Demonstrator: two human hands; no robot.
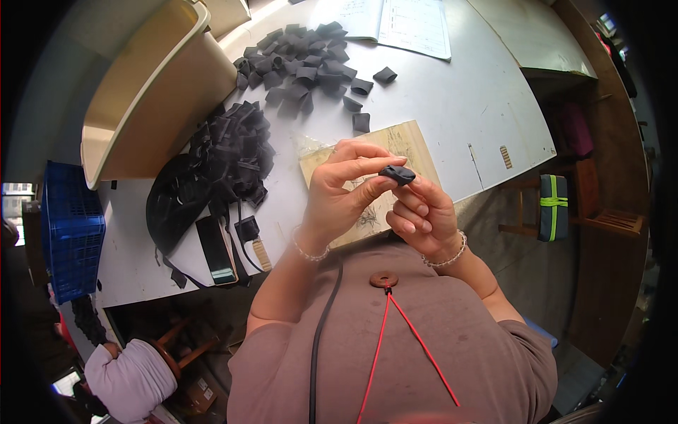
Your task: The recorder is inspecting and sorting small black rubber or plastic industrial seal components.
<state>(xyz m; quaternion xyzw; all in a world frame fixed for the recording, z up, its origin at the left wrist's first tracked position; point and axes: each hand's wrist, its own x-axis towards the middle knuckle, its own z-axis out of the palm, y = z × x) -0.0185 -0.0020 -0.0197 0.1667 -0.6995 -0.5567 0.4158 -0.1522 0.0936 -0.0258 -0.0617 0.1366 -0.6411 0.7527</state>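
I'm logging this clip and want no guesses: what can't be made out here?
Head view, the only one:
- Small black piece: its shape is mostly hidden by the left hand and right hand pinching it.
- Wooden board: its middle is hidden behind both hands.
- Open notebook: cut off by the top edge.
- Beige bin: its inside is out of sight.

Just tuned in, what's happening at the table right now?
A person holds a small black folded strap piece up in front of them, pinched between the left hand and the right hand. Below on the white table lie a spread of similar folded black pieces, a tangled pile of black strap, a wooden board and open papers. A beige bin sits at the left.
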